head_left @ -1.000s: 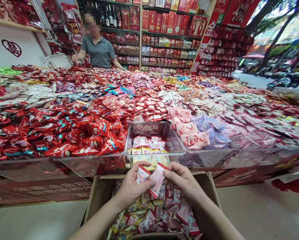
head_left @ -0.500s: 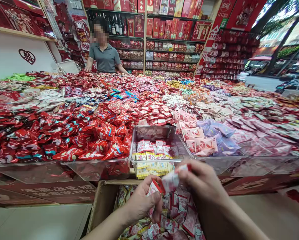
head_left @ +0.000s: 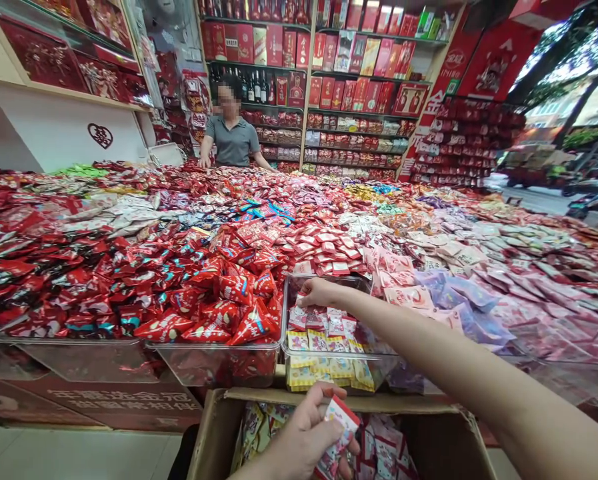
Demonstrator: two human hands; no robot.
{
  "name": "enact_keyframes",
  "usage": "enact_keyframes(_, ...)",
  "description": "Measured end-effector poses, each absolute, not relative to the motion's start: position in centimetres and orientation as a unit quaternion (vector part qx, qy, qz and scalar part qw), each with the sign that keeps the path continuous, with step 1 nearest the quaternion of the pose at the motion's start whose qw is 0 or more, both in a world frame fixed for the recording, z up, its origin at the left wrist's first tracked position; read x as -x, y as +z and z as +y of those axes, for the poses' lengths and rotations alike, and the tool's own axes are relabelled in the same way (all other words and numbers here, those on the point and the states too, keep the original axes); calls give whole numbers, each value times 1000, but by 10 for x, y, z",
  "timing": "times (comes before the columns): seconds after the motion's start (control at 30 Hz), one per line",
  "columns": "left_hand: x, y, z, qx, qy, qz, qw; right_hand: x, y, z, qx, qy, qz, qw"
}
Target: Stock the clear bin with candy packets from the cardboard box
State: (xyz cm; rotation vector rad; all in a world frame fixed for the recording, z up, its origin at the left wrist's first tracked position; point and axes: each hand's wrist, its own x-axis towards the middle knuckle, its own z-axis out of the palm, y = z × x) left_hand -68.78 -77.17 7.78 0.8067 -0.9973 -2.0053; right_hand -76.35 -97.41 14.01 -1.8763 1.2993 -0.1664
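Note:
My left hand [head_left: 313, 427] is closed round a pink and white packet with a red end [head_left: 339, 427], above an open cardboard box [head_left: 403, 403] of small packets. My right hand [head_left: 317, 293] reaches into a clear plastic bin [head_left: 329, 356], its fingers closed at a small red and white packet [head_left: 297, 316] near the bin's left side. Rows of red and white packets [head_left: 335, 323] lie behind yellow and white ones [head_left: 319, 363] in this bin.
Red snack bags [head_left: 223, 313] fill the bins to the left, pink and lilac bags [head_left: 479, 300] those to the right. Across the heaped counter a person in a grey shirt [head_left: 233, 143] stands before shelves [head_left: 309, 113].
My right hand has moved from beside my left hand, forward into the clear bin. My left hand remains over the box with a packet. The view has shifted, with more of the shelves showing.

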Motion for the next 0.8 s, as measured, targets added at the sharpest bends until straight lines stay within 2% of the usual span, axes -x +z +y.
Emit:
enact_keyframes(0.2,687,72,-773,-343,-775,-397,353,758,120,-979,783,-77,537,306)
enact_keyframes(0.33,685,80,-770,-329,-774,-418,343,761,119,-975,834,-76,504,212)
enact_keyframes(0.5,683,90,-768,-319,-758,-462,332,760,125,-973,872,-43,466,146)
enact_keyframes(0.7,686,89,-769,-299,-746,-409,433,765,184,-951,898,-81,423,89)
enact_keyframes(0.8,685,93,-768,-283,-739,-404,459,784,218,-906,909,-144,372,121)
